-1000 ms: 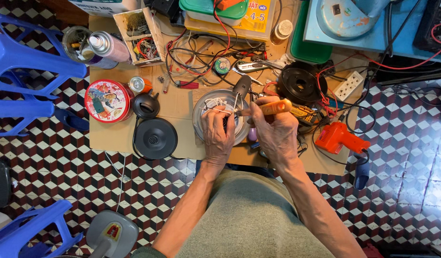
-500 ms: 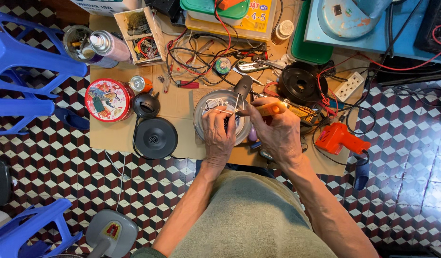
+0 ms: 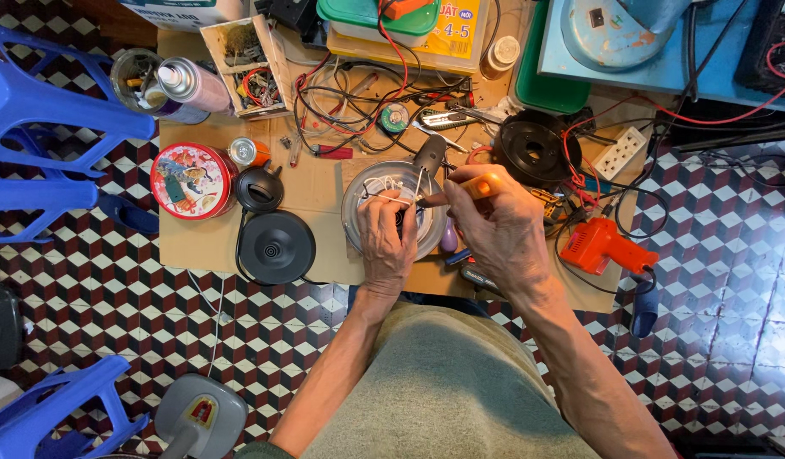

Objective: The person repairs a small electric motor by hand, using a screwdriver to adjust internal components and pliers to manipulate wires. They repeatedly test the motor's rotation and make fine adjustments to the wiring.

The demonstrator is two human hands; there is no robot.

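the left hand point(image 3: 386, 242) is resting on the upturned round metal kettle base point(image 3: 391, 212), which is lying near the middle of the cardboard-covered work surface point(image 3: 207, 246). its fingers point(image 3: 384, 208) are curling in over the base, pinching at thin white wires point(image 3: 384, 189) in the open underside; the grip is tight and narrow, with the fingertips drawn close together rather than spread.

the right hand point(image 3: 505, 229) is sitting just beside it, to the right, fingers point(image 3: 469, 185) clenching around an orange-handled tool point(image 3: 476, 185). the tool's dark tip is pointing left into the base, meeting the wires right by the left fingertips. whether the tip is actually touching metal is too small to tell.

a black handle point(image 3: 428, 155) is sticking out from the far edge of the base. to the left, a black round lid point(image 3: 276, 247) and a smaller black knobbed piece point(image 3: 259, 188) are lying on the cardboard, with a red round tin point(image 3: 188, 180) next to them. a tangle of red and black wires point(image 3: 350, 93) is spreading across the far part of the surface. an orange soldering gun point(image 3: 609, 246) is lying to the right, well apart from the hands, and a black ring-shaped part point(image 3: 530, 151) is sitting beyond the right hand. blue plastic stools point(image 3: 44, 127) are standing on the checkered floor at the left.
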